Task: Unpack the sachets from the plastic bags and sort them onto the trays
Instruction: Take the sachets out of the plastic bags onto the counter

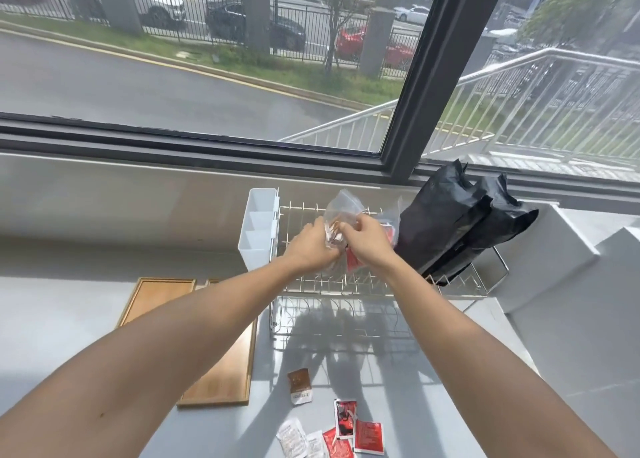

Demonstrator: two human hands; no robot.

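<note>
Both your arms are stretched out over the wire rack (346, 281), and your hands meet at a clear plastic bag (343, 208) held above it. Your left hand (313, 244) curls its fingers round the bag's lower left side, and your right hand (369, 241) pinches it from the right, thumb up near the opening. Through the plastic you can make out brownish sachets (334, 231) bunched between your two hands, though how many there are is hard to tell. A red sachet (353, 260) peeks out just below your right hand; whether it sits inside the bag or under it, I cannot tell.

Near you on the grey surface (69, 319) lie loose sachets: a brown one (298, 383) on its own, then a red and black one (345, 419), more red ones (369, 437) and white ones (292, 438), the nearest cut off by the bottom edge. Two wooden trays (156, 295) sit to the left, well apart from your hands, largely hidden by your left forearm.

On the rack's left end hangs a white divided holder (258, 229), and at the right end two black bags (457, 229) lean upright; their contents are hidden.
</note>
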